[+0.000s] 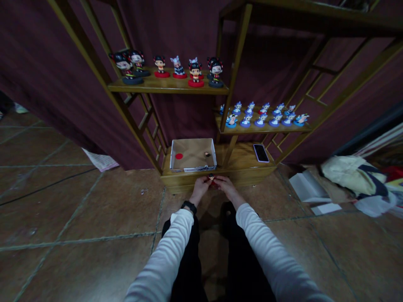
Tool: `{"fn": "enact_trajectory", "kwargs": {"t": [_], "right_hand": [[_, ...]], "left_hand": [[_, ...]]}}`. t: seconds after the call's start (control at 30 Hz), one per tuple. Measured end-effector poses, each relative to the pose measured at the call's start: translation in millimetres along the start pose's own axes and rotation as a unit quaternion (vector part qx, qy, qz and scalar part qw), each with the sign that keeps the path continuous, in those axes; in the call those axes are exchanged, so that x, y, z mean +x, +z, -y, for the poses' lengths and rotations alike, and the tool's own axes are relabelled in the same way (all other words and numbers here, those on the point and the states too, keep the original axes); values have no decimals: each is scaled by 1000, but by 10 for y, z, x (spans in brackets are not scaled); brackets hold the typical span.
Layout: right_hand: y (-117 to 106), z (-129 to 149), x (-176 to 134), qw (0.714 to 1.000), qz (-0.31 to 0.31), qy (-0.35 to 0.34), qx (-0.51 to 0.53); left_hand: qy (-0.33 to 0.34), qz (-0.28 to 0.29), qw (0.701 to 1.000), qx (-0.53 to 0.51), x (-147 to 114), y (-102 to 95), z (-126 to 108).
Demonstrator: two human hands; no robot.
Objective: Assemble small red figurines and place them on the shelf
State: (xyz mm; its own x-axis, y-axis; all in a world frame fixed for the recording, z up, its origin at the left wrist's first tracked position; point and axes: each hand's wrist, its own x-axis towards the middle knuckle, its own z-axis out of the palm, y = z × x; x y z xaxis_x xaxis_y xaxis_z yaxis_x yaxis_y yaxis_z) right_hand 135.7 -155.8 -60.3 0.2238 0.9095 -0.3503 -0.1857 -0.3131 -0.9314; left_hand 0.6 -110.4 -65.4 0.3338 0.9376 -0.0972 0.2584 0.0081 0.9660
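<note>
Between my two hands is a small black-haired figurine with some red at its lower part. My left hand, with a dark watch on the wrist, grips it from the left. From the other side, the fingers of my right hand close on it too. Just beyond them, on the low shelf, stands an open cardboard box. Inside it lie a red round base and a small dark-and-light figurine piece.
Several figurines stand on the upper left shelf, and blue-and-white ones fill the right shelf. A phone lies on the low shelf. On the floor at right are a white carton and bags. A cable runs at left.
</note>
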Motion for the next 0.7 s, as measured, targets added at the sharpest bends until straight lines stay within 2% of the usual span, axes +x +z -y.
{"fn": "enact_trajectory", "kwargs": {"t": [0.23, 0.43, 0.7], "right_hand": [[13, 62, -35, 999, 31, -6, 28], [43, 121, -75, 998, 42, -18, 46], [36, 121, -80, 998, 48, -22, 43]], "left_hand": [[-25, 13, 999, -27, -7, -6, -13], [-44, 15, 998, -48, -8, 0, -12], [-73, 44, 993, -82, -16, 1, -18]]}}
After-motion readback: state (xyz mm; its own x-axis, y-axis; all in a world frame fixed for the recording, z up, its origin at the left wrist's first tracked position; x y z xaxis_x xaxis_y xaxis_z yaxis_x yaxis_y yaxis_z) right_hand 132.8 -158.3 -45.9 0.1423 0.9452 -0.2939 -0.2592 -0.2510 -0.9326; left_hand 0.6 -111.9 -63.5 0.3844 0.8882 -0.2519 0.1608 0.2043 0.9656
